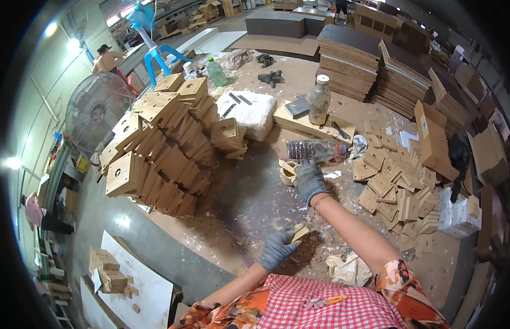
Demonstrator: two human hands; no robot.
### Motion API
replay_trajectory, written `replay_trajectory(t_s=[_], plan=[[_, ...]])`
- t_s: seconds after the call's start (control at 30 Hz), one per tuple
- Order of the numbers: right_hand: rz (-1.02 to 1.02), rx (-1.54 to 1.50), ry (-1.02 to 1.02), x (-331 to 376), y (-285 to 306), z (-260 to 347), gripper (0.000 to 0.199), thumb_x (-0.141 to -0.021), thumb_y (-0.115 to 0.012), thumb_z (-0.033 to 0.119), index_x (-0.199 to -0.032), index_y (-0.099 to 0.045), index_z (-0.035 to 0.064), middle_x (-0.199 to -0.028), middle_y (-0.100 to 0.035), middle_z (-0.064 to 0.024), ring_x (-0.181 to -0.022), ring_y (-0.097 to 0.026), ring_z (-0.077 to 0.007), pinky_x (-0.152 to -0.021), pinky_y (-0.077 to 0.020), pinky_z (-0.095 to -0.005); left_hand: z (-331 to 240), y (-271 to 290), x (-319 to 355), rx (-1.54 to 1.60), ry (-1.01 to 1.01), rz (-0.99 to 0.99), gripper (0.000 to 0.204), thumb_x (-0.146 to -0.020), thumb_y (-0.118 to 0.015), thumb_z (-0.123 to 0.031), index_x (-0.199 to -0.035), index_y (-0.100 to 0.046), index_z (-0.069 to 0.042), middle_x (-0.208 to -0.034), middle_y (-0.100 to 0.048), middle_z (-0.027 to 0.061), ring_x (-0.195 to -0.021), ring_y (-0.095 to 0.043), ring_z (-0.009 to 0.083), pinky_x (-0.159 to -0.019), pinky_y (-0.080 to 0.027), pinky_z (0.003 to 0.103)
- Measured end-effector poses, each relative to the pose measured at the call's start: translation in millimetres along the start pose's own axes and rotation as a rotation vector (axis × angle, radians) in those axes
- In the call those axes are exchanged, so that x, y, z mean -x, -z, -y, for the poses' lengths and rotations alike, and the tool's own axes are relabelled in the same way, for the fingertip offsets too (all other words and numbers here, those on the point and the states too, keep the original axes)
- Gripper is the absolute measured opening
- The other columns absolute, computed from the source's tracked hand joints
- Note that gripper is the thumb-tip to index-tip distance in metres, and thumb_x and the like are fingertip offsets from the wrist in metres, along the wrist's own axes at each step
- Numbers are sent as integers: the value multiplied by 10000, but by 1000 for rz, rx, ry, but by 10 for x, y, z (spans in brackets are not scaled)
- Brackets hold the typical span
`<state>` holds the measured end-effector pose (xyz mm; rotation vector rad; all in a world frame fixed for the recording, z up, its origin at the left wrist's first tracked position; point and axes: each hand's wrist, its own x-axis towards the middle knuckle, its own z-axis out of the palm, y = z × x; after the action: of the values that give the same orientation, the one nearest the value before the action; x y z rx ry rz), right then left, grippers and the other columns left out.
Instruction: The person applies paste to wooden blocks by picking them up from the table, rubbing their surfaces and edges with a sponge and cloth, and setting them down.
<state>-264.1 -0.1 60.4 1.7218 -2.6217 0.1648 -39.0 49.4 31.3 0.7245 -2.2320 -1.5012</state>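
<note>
My left hand [278, 250], in a grey glove, grips a small flat wooden block [300, 232] low over the table, close to the apron. Farther out, my right hand [310, 182], also gloved, is at the side of a small round beige pot [288, 172]. Its fingers are bent and held together; whether they hold the pot's rim or something small inside it is hidden. Just beyond the fingertips a clear plastic bottle [315, 149] lies on its side.
A tall stack of wooden blocks [161, 148] stands left, a loose heap of blocks [395, 181] right. Beyond are a white wrapped bundle [246, 114], a jar [320, 101] on a board, and stacked panels [348, 68]. A cloth [348, 270] lies near my right arm.
</note>
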Motion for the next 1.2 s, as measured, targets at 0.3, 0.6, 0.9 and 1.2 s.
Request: replay_trajectory(t_s=[0.3, 0.6, 0.9, 1.2], plan=[[-45, -32, 22, -98, -161, -157, 208, -799, -646, 178, -981, -679, 83, -951, -646, -147, -913, -594, -295, -856, -470, -387, 21, -20, -169, 277, 3, 337, 476, -842, -668, -174, -1289, -543, -69, -1110, -648, 110, -969, -622, 199, -840, -483, 292], [-149, -235, -28, -228, -473, -298, 203, -825, -599, 89, -1010, -674, 52, -930, -681, -163, -863, -660, -300, -765, -532, -374, 397, -350, -92, 595, 159, 78, 344, -830, -679, -15, -1153, -561, -23, -1074, -630, 58, -967, -590, 131, -854, -501, 268], [45, -74, -81, -229, -183, -105, 145, -836, -588, 102, -930, -670, 27, -926, -655, -176, -878, -640, -297, -783, -517, -399, 437, -351, -81, 477, 185, 62, 289, -823, -649, -21, -1104, -582, -25, -970, -641, 26, -887, -593, 111, -790, -498, 254], [41, -918, 76, 690, -186, -759, 331, -933, -536, 384, -926, -629, 66, -779, -588, -25, -675, -542, -152, -573, -448, -263, 460, -339, -87, 480, 143, 48, 243, -818, -644, -33, -1054, -586, -26, -960, -635, 24, -878, -586, 105, -794, -497, 256]])
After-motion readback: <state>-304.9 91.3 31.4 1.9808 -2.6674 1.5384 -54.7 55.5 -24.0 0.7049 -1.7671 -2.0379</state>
